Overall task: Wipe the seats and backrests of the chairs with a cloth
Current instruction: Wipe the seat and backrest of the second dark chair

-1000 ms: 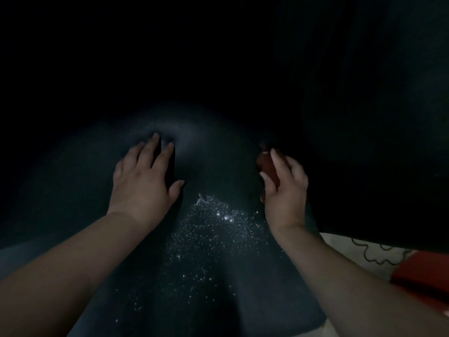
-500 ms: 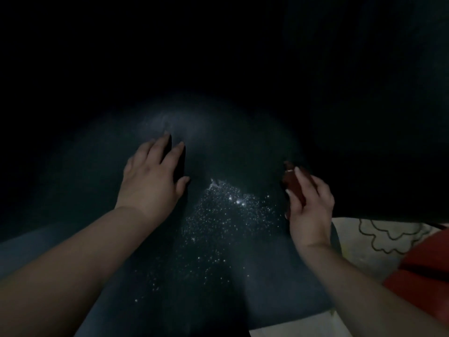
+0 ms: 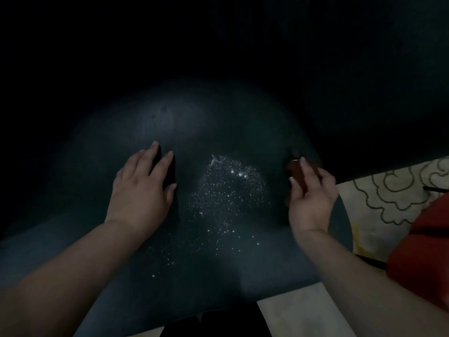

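A person leans over a dark chair seat (image 3: 218,276) in very dim light, both bare hands out over it. The left hand (image 3: 143,188) lies palm down on the left part of the seat, its fingers (image 3: 151,154) straight and slightly spread, gripping nothing. The right hand (image 3: 309,193) sits near the seat's right edge, its fingers (image 3: 305,170) curled round a small reddish-brown object (image 3: 295,170); whether this is a bottle, a sprayer or a bunched cloth cannot be told. Between the hands, a patch of glinting droplets (image 3: 226,190) speckles the middle of the seat and thins out toward its near edge. No cloth is clearly visible anywhere. To the right, a pale patterned floor covering (image 3: 388,190) and a red item (image 3: 422,251) lie beside the chair; the far area is lost in darkness.

The seat appears wetted and not yet wiped. Done well, the wipe would likely start at the far edge of the wet patch and draw toward the near edge in overlapping strokes, the left hand steadying the seat, so moisture is gathered rather than smeared outward, before moving to the backrest.
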Tool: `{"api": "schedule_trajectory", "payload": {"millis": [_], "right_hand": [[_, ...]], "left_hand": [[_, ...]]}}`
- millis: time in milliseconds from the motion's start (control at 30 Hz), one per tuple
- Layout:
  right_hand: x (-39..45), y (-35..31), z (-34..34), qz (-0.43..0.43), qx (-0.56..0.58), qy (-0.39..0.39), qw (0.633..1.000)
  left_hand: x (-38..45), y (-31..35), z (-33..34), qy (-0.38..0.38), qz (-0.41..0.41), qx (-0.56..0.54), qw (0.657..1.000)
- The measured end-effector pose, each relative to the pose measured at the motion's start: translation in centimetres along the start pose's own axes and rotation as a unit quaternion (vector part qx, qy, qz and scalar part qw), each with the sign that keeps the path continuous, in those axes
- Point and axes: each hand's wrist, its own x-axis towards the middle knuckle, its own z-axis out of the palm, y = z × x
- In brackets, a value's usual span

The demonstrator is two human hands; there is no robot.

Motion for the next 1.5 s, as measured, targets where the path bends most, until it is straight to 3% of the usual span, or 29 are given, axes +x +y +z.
{"api": "schedule_trajectory", "payload": {"millis": [100, 200, 333, 533, 633, 767, 967, 1067, 1167, 1233, 1367, 1500], "right_hand": [[-3.6, -1.1, 1.0, -0.098, -0.022, -0.04, 0.994], [-3.1, -1.1, 0.7, -0.125, -0.011, -0.075, 0.989], [-1.8, 0.7, -0.6, 0.005, 0.005, -0.016, 1.0], [-7.0, -3.0, 2.7, 0.007, 0.003, 0.035, 0.999], [-5.3, -2.7, 2.4, 0.047, 0.051, 0.023, 0.997], [-1.8, -3.3, 2.6, 0.112, 0.02, 0.049, 0.992], [-4.6, -4.4, 3.7, -0.075, -0.011, -0.049, 0.996], [-1.1, -4.6, 3.3, -0.034, 0.006, -0.074, 0.997], [0.2, -6.7, 4.4, 0.001, -0.017, -0.026, 1.0], [-2.0, -7.3, 4.9, -0.044, -0.028, -0.019, 0.998], [-7.1, -6.1, 3.9, -0.163, -0.036, -0.111, 0.98], [-3.2, -7.2, 4.5, -0.116, -0.015, -0.083, 0.99]], "left_hand": [[-0.5, -0.2, 0.2, -0.004, 0.0, 0.008, 1.0], [-0.9, -0.2, 0.4, -0.004, 0.005, 0.017, 1.0], [-1.5, -0.5, 0.5, -0.001, 0.002, 0.02, 1.0], [-2.1, -0.9, 0.6, -0.001, 0.0, 0.019, 1.0], [-2.4, -1.0, 0.7, 0.006, -0.001, 0.014, 1.0], [-2.7, -1.4, 0.8, 0.018, 0.006, 0.01, 1.0], [-3.1, -1.6, 0.9, 0.026, 0.004, -0.003, 1.0], [-3.2, -1.7, 0.9, 0.017, 0.004, -0.001, 1.0], [-3.3, -1.9, 0.9, 0.012, 0.005, 0.001, 1.0], [-3.4, -1.9, 0.8, 0.004, 0.008, 0.001, 1.0], [-3.6, -2.0, 0.7, -0.007, 0.007, -0.001, 1.0], [-3.7, -1.9, 0.8, -0.007, 0.005, -0.003, 1.0]]}}
